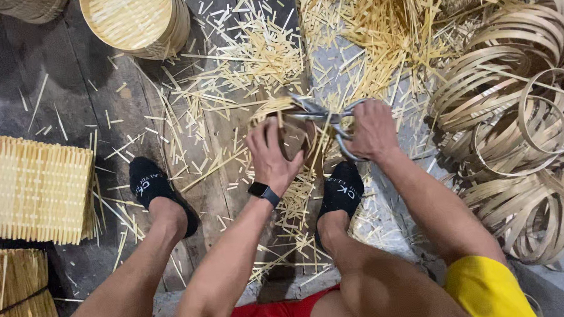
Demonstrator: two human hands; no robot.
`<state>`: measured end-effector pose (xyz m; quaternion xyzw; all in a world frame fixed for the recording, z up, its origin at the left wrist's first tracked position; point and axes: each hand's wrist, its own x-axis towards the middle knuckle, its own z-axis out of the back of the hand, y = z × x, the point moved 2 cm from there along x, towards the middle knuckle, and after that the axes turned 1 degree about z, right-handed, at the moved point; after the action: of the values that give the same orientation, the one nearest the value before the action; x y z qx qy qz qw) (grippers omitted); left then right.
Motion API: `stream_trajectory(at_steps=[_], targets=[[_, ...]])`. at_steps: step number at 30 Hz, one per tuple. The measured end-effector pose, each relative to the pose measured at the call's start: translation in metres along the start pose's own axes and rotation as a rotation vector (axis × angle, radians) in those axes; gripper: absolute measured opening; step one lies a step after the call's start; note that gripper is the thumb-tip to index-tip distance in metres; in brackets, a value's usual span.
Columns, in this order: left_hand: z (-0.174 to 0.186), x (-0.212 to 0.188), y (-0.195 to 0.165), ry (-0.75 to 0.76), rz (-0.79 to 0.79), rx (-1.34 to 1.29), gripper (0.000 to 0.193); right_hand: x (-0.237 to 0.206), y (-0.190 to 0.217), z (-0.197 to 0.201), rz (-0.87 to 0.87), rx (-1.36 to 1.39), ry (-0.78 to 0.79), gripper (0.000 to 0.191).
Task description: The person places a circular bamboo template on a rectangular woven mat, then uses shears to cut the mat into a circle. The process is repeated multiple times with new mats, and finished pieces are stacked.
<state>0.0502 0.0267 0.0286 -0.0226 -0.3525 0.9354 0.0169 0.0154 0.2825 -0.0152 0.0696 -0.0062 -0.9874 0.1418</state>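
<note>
Between both hands' grip, scissors trim basket.

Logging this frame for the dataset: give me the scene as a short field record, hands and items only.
left hand: grips a small round bamboo basket
right hand: holds metal scissors, blades at the basket's rim
floor: dark boards littered with bamboo offcuts
right side: heap of bent bamboo hoops
left side: stacked woven bamboo mats
top: finished round basket
feet: black socks
</note>
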Motion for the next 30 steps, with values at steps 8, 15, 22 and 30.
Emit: stream_trajectory(at_steps=[8,15,22,30], targets=[[0.016,0.005,0.015,0.137,-0.203,-0.036,0.096,-0.005,-0.012,-0.005,-0.054,0.021,0.230,0.036],[0.025,0.015,0.016,0.312,-0.276,-0.027,0.099,0.005,0.007,-0.017,-0.060,-0.032,0.216,0.039],[-0.002,-0.010,0.002,-0.073,0.215,-0.100,0.107,-0.006,-0.012,-0.012,-0.019,0.038,0.142,0.047],[-0.008,-0.007,0.013,0.011,-0.043,-0.036,0.095,-0.001,-0.007,-0.012,-0.042,0.016,0.243,0.043]])
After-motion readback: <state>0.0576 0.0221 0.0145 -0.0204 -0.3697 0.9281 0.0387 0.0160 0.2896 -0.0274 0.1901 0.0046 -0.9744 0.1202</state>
